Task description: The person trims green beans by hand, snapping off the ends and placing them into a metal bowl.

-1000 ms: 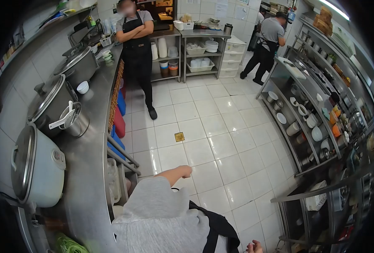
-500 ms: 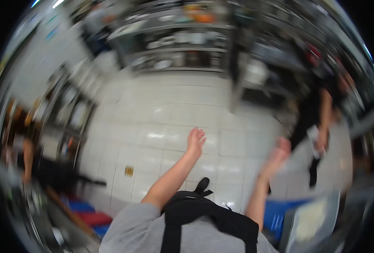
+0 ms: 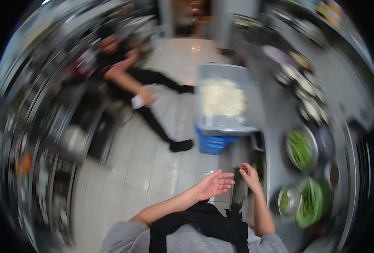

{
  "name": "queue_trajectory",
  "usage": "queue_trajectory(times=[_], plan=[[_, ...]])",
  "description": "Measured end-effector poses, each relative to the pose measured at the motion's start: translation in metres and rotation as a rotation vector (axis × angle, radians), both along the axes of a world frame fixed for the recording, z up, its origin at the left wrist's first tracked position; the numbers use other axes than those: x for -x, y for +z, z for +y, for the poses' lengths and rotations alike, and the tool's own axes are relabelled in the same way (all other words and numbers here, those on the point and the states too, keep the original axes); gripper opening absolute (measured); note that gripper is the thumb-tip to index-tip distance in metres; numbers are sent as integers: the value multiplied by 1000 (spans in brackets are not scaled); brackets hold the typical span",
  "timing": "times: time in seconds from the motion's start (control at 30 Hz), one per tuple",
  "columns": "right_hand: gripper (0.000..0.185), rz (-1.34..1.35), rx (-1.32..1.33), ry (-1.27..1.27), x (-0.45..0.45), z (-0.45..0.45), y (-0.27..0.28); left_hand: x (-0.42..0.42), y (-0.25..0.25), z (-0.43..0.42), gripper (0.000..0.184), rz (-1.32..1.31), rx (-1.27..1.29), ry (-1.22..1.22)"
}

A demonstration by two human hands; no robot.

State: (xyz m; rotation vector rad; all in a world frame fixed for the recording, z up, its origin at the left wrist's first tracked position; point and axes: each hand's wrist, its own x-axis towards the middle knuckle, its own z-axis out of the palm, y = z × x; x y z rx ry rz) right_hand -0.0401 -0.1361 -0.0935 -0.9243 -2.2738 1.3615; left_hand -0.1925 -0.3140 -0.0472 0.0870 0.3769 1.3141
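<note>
Beside the long grey steel counter (image 3: 273,105), both bare hands are up and empty! The left hand (image 3: 215,185) shows an open palm, fingers apart, its forearm slanting across the body; the right hand (image 3: 250,176) curls loosely, closed on nothing, forearm pointing forward. It looks like an empty-handed moment between jobs. Ahead sits the rectangular grey plastic tub (image 3: 227,125) of white pieces (image 3: 223,99), above a blue plastic crate (image 3: 214,145); gripping that tub would call for both arms stretched further forward.
</note>
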Motion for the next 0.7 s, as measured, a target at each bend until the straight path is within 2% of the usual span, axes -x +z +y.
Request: queue_trajectory(times=[0.03,0.07,0.1,0.2,0.27,0.33,0.4,0.43,0.57,0.63,0.7], plan=[[32,44,86,-125,-43,2,12,-6,4,22,53,89,-111,-67],[34,117,225,-189,-78,-9,39,-14,6,45,43,70,-103,-112],[33,211,309,-231,-113,-24,58,-27,9,68,43,85,-101,-287],[32,357,430,-480,-187,-88,89,-78,29,128,41,27,-82,-480],[30,367,301,-760,-228,-134,89,-124,40,153,40,107,-113,-724],[28,348,238,-990,-256,-156,94,-171,42,179,37,144,-139,-861],[26,514,165,-1399,-274,-185,99,-208,46,187,35,126,-180,-978],[26,499,120,-1478,-278,-196,111,-221,53,188,35,110,-199,-1035],[18,546,-182,-1561,-266,-197,139,-257,66,186,31,116,-357,-1189],[15,542,-198,-1528,-259,-182,128,-263,66,187,29,166,-380,-1275],[15,389,-172,-1493,-245,-164,112,-264,58,193,28,193,-463,-1302]])
